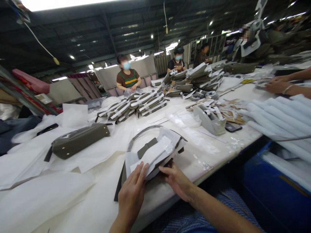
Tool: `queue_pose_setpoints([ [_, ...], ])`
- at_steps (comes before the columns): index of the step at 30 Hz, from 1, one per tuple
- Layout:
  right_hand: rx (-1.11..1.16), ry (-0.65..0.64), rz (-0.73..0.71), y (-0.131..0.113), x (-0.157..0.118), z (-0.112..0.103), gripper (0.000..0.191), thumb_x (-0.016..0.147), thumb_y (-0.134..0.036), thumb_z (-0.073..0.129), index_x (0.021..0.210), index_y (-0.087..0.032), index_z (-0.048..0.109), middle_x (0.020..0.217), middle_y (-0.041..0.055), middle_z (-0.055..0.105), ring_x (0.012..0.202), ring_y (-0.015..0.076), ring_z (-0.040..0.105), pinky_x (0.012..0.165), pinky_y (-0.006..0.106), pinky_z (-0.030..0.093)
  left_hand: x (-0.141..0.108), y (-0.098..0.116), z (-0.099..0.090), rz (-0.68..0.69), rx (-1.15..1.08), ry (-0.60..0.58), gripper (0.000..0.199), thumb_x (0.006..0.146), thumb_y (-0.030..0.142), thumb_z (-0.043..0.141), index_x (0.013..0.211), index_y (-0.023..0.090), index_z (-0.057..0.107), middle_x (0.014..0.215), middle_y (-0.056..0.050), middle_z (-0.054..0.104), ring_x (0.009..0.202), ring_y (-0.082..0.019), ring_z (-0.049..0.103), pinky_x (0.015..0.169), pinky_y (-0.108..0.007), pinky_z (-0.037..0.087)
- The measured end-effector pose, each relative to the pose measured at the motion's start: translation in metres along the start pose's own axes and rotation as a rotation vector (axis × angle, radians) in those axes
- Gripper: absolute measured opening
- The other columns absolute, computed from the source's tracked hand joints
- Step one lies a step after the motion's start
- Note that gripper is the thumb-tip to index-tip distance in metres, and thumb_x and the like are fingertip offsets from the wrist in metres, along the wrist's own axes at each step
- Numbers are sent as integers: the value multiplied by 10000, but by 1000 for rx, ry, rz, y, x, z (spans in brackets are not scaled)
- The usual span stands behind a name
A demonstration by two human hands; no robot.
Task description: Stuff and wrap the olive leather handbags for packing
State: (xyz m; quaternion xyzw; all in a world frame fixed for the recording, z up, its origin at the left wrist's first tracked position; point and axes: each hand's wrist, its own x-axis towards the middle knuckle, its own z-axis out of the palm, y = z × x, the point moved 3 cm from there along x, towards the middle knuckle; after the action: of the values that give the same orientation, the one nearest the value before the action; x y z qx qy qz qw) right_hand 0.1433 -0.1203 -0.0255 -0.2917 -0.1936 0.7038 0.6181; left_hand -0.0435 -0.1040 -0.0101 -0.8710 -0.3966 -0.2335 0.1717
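Observation:
A dark olive handbag point(147, 148) lies on the table in front of me, with a looped handle point(139, 132) in grey wrapping arched behind it. White paper point(157, 152) covers much of its upper face. My left hand point(131, 192) holds its near left side, fingers along the paper and thumb hidden. At the near right edge, my right hand point(178, 181) grips the bag, its thumb showing and its other fingers partly hidden.
Another olive bag point(80, 141) lies to the left among white sheets point(65, 181). Stacked wrapped bags point(136, 105) stand behind. A tape dispenser point(210, 119), a phone point(233, 127) and white rolls point(284, 113) are rightward. Another person's hands point(279, 84) work far right; other people point(127, 76) are beyond.

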Motion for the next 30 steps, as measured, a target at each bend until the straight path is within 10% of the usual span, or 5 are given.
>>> queue_pose_setpoints([
  [9,-59,76,-43,-6,-2,-5,561,771,-395,790,1256,-233,558,1318,88,629,1120,269,651,925,425,548,11,16,11,69,27,-25,726,943,344,552,1563,216,197,1538,-101,407,1350,-303,475,1063,-435,480],
  [18,-508,-55,-12,-25,8,-10,611,716,-510,789,1201,-169,636,1116,100,716,1036,260,684,859,375,568,15,-2,40,-40,-3,64,715,940,134,451,1570,266,140,1514,-70,449,1317,-255,519,1027,-388,500],
  [22,-1092,-128,-211,-77,3,-44,359,881,-459,622,1123,-213,721,976,60,761,885,227,720,852,377,563,21,-5,42,-69,10,100,681,961,169,446,1569,252,151,1486,-75,485,1272,-248,563,978,-370,534],
  [26,-1650,91,-620,-153,4,-94,286,966,-302,493,1126,-247,724,1173,58,718,1092,223,659,1019,385,482,23,-1,42,-60,16,118,665,974,178,446,1567,264,159,1475,-65,500,1256,-247,576,982,-372,527],
  [30,-1927,228,-614,-195,28,-145,344,917,-233,533,1229,-189,671,1311,116,640,1235,266,576,1079,430,439,23,2,42,-34,34,115,648,974,141,428,1561,277,190,1479,-54,497,1261,-237,570,1010,-355,495],
])
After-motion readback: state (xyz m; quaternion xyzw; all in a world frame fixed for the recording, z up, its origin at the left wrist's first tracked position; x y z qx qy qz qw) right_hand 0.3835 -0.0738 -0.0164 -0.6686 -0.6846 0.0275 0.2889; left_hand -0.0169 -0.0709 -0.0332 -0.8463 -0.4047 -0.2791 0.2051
